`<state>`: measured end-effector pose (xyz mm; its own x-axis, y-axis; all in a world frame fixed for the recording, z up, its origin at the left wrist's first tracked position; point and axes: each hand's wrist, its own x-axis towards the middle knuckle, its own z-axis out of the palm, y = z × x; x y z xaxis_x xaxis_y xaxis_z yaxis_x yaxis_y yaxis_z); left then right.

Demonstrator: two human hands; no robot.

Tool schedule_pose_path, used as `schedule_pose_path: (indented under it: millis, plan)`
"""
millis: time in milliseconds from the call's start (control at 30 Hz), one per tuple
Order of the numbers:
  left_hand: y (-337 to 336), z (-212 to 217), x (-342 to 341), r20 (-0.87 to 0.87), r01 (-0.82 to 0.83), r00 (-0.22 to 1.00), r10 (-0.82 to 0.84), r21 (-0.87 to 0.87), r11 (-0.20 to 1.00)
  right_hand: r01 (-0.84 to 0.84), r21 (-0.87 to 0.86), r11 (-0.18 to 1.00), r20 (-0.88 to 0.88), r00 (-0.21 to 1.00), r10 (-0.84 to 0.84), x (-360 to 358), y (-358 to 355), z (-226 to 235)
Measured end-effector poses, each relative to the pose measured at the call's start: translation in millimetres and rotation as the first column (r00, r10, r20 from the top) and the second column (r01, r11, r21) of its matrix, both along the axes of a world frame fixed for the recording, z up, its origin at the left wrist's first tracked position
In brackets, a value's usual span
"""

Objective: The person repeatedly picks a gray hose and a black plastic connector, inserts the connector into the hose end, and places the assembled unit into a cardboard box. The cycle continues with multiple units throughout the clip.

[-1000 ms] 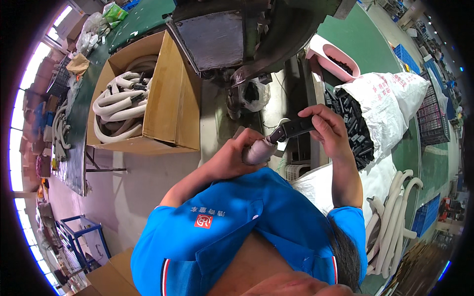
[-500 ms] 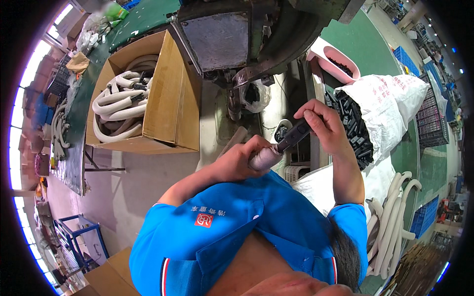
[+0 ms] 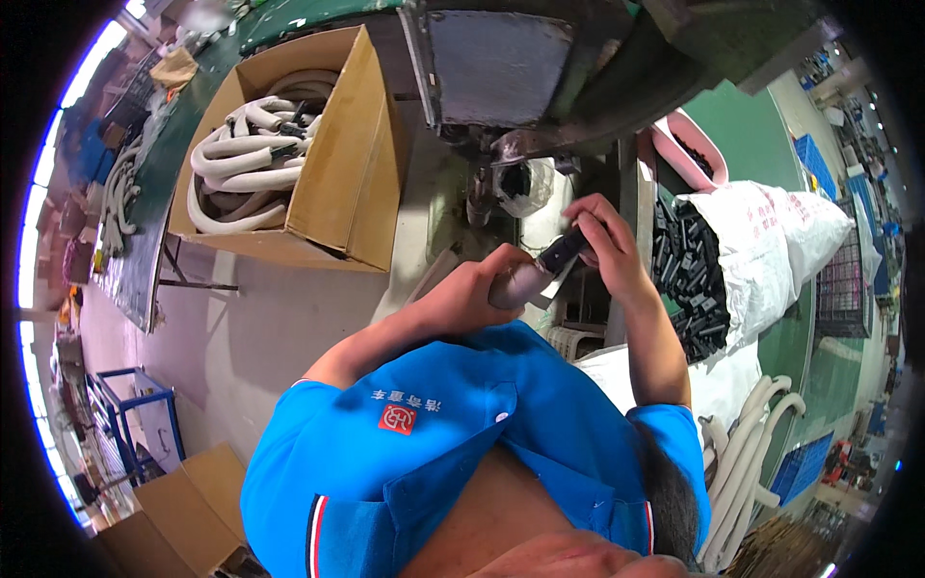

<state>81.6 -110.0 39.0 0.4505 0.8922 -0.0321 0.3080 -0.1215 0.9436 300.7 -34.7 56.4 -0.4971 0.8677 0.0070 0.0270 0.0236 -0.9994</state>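
Observation:
In front of my chest, my left hand (image 3: 474, 294) is wrapped round a pale grey foam-covered tube (image 3: 521, 285). A black plastic fitting (image 3: 561, 251) sticks out of the tube's end, tilted up to the right. My right hand (image 3: 607, 249) grips the fitting's far end, its fingers closed over part of it. How deep the fitting sits in the tube cannot be made out. Just beyond my hands stands a dark metal machine (image 3: 496, 67), with a clear bag (image 3: 528, 188) of black pieces hanging below its head.
An open cardboard box (image 3: 352, 183) full of pale curved tubes stands at left. On the green table (image 3: 747, 125) at right are a white sack (image 3: 771, 260) spilling black fittings (image 3: 689, 289) and a pink bin (image 3: 689, 144). More pale tubes (image 3: 747, 443) lie at lower right.
My right hand has closed further over the black fitting, so less of it shows. Both hands still hold the tube and fitting together. The whole view has shifted slightly.

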Motion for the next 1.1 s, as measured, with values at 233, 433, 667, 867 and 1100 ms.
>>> schedule_pose_path:
  millis: [233, 433, 667, 867, 1100]
  plan:
    - [24.7, -28.9, -28.6, -0.166, -0.288, 0.944, 0.286, 0.009, 0.957, 0.223, 0.302, 0.927, 0.06, 0.966, -0.252, -79.3, 73.2, -83.0]
    - [61.4, -38.7, -46.2, -0.113, -0.361, 0.918, 0.38, 0.157, 0.919, 0.03, 0.782, 0.623, 0.304, 0.854, -0.422, -113.9, 140.3, -108.6]
    - [67.8, -62.2, -62.7, -0.173, -0.216, 0.96, 0.219, 0.036, 0.976, 0.063, 0.507, 0.86, 0.265, 0.938, -0.224, -114.2, 134.6, -124.0]
    - [63.4, -63.2, -74.1, -0.104, -0.258, 0.963, 0.25, -0.074, 0.963, 0.018, -0.047, 0.999, 0.103, 0.995, -0.013, -103.7, 160.2, -138.7]
    - [28.3, -66.5, -83.9, -0.221, -0.109, 0.971, 0.093, -0.061, 0.992, -0.209, 0.537, 0.817, 0.815, 0.38, -0.438, -10.4, 232.9, -320.8]
